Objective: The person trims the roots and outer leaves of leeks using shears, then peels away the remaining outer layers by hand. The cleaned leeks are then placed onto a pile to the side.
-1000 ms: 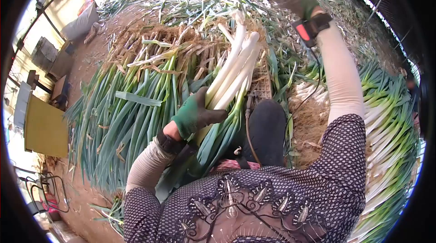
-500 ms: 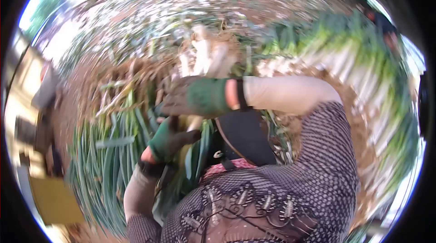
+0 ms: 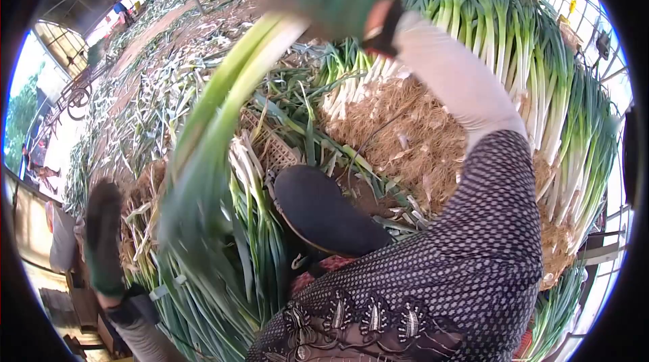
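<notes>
My right hand (image 3: 328,7), in a green and dark work glove, is raised at the top middle, closed around the white stalks of several leeks (image 3: 226,85). Their green leaves hang down toward the lower left and are smeared by motion. At the far left, my left hand (image 3: 103,233) in the same kind of glove points upward with its fingers stretched out flat, apart from the held leeks. Beside it lies a pile of unheld leeks (image 3: 196,315), leaves toward me and brown roots away.
A long stack of leeks (image 3: 541,85) curves along the right, roots (image 3: 399,139) facing inward. A black knee or pad (image 3: 324,210) and a woven basket (image 3: 267,146) are in the middle. Loose leaves (image 3: 162,91) cover the ground. People are at work at the back.
My right hand has swung up and away, taking leeks with it. My left hand has moved off to the left and opened. The view has also shifted and become sharper.
</notes>
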The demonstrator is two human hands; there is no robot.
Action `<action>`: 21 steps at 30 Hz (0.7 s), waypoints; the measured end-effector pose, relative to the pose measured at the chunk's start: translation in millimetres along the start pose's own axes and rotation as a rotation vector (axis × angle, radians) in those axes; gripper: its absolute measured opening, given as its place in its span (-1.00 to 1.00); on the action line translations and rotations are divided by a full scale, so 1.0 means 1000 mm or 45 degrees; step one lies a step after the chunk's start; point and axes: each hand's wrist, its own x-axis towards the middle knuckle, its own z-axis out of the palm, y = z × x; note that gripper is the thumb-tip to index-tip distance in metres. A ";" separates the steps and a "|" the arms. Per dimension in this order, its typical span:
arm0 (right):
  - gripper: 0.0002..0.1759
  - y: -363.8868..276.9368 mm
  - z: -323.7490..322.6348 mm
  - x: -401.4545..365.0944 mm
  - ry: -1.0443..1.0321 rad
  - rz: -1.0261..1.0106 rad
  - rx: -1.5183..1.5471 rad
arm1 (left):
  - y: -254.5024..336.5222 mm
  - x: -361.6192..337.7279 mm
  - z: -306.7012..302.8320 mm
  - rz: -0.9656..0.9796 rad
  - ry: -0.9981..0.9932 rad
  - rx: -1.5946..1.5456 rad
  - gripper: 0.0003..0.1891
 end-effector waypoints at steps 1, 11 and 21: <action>-0.58 0.023 -0.035 -0.023 -0.130 0.185 0.038 | -0.020 -0.005 -0.014 -0.072 0.211 -0.287 -0.58; -0.22 0.136 -0.092 -0.304 -0.279 2.169 -0.704 | -0.179 -0.047 0.073 -0.167 -0.407 0.023 -0.72; -0.18 0.115 -0.004 -0.442 -0.607 2.521 -0.690 | -0.228 -0.097 0.289 -0.487 -0.499 -0.192 -0.57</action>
